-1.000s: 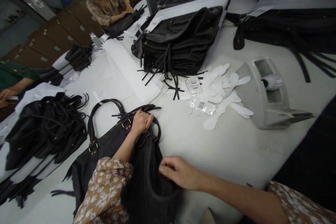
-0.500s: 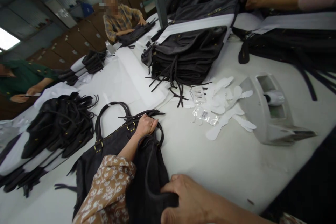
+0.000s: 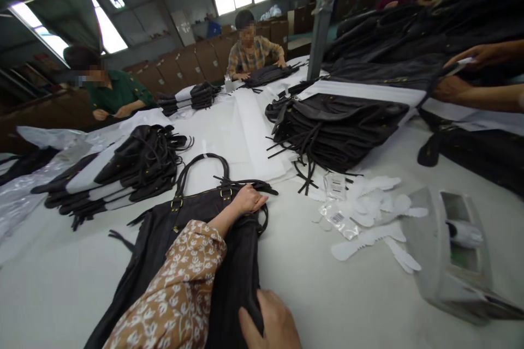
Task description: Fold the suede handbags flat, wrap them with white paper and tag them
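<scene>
my right hand (image 3: 272, 322) has slid down to pinch the near edge of the dark bag (image 3: 196, 240) lying flat on the counter (image 3: 347, 294), while my left hand (image 3: 249, 200) still clamps its top by the handles (image 3: 202, 166).

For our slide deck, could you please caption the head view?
Left hand grips the dark handbag at its handles; right hand holds its lower edge on the white table.
</scene>
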Available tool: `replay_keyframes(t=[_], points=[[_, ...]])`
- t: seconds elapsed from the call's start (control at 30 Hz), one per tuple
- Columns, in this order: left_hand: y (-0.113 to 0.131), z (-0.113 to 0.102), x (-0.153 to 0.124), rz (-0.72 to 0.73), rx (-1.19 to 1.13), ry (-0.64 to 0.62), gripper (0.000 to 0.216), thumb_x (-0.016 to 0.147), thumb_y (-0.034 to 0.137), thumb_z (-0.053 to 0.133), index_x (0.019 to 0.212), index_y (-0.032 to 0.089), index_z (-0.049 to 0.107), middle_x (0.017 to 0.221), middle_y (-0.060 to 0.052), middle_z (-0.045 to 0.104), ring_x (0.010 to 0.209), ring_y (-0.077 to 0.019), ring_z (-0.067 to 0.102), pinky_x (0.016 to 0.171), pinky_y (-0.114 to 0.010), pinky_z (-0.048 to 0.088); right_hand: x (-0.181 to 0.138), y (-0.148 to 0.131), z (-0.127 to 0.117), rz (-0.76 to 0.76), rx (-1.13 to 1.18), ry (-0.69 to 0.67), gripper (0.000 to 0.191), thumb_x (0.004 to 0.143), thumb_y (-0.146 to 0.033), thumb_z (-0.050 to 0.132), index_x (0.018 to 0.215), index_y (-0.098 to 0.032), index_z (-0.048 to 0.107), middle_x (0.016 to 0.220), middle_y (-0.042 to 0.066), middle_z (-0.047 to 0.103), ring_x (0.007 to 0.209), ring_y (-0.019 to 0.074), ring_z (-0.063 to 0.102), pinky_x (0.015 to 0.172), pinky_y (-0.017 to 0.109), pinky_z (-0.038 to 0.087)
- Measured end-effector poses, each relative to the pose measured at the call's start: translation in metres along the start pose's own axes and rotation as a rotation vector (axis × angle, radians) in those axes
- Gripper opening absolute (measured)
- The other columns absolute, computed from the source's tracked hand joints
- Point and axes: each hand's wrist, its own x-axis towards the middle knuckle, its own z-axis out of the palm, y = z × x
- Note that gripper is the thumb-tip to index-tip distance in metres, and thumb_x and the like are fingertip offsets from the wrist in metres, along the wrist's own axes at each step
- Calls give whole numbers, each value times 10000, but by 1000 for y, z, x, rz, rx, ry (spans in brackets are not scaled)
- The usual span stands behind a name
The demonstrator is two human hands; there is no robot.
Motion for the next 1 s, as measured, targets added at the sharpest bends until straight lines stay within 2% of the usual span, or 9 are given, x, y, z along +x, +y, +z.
replay_keyframes(t=[0.17, 0.3, 0.4, 0.5, 0.57, 0.63, 0.73, 0.87, 1.0], points=[[10, -21, 2, 2, -85, -20, 401, 922, 419, 424, 660, 184, 617, 692, -57, 653, 721, -172, 611, 780, -336, 449, -4, 0, -6, -17, 184, -7, 427, 849, -529, 510, 1067, -165, 560, 1077, 128, 609, 1018, 261, 559, 898, 375, 449], [41, -79, -24, -138, -116, 74, 280, 931, 371, 440, 989, 177, 633, 1156, -118, 628, 1099, -213, 562, 963, -366, 430, -2, -5, -23, -79, 218, -83, 521, 843, -601, 506, 1082, -142, 570, 1099, 135, 598, 1052, 263, 542, 933, 398, 428], [93, -136, -86, -313, -130, 196, 283, 952, 317, 383, 1119, 184, 568, 1207, -115, 596, 1145, -207, 536, 976, -375, 443, -4, 0, -27, -131, 204, -112, 550, 824, -565, 560, 1170, -137, 548, 1166, 142, 577, 1111, 271, 520, 984, 429, 402], [167, -165, -184, -528, -240, 258, 197, 918, 287, 441, 974, 245, 626, 938, -57, 669, 908, -188, 617, 825, -340, 510, -11, 10, -25, -187, 175, -124, 663, 763, -503, 655, 1287, -137, 480, 1274, 155, 523, 1199, 289, 471, 1043, 468, 363], [216, -155, -257, -530, -245, 87, 248, 892, 248, 456, 1047, 307, 640, 957, -49, 688, 895, -195, 626, 803, -341, 523, -16, 18, -23, -209, 160, -118, 733, 727, -447, 700, 1338, -142, 434, 1317, 154, 496, 1233, 289, 448, 1067, 477, 346], [254, -126, -323, -421, -177, -174, 504, 847, 186, 468, 1314, 375, 489, 1229, -33, 632, 1054, -212, 601, 913, -377, 504, -20, 23, -21, -219, 146, -99, 762, 703, -384, 721, 1358, -142, 413, 1333, 148, 489, 1247, 281, 444, 1078, 472, 345], [282, -77, -388, -428, 27, -242, 857, 713, 96, 556, 1458, 383, 245, 1450, -53, 446, 1253, -273, 485, 1009, -440, 452, -24, 27, -18, -244, 134, -61, 755, 684, -307, 717, 1357, -144, 418, 1338, 135, 498, 1251, 270, 455, 1084, 458, 353], [279, -50, -401, -612, 87, -327, 1043, 597, 25, 571, 1477, 382, 140, 1539, -50, 290, 1372, -319, 319, 1099, -502, 343, -25, 32, -11, -291, 148, 38, 578, 724, -235, 609, 1288, -165, 505, 1259, 96, 582, 1182, 248, 533, 1040, 435, 418], [268, -43, -377, -589, -30, -392, 1022, 617, 55, 558, 1476, 393, 120, 1465, -67, 417, 1290, -345, 400, 1073, -555, 335, -18, 42, -7, -262, 189, 111, 464, 750, -192, 479, 1197, -175, 599, 1157, 65, 665, 1053, 231, 626, 961, 416, 491]])
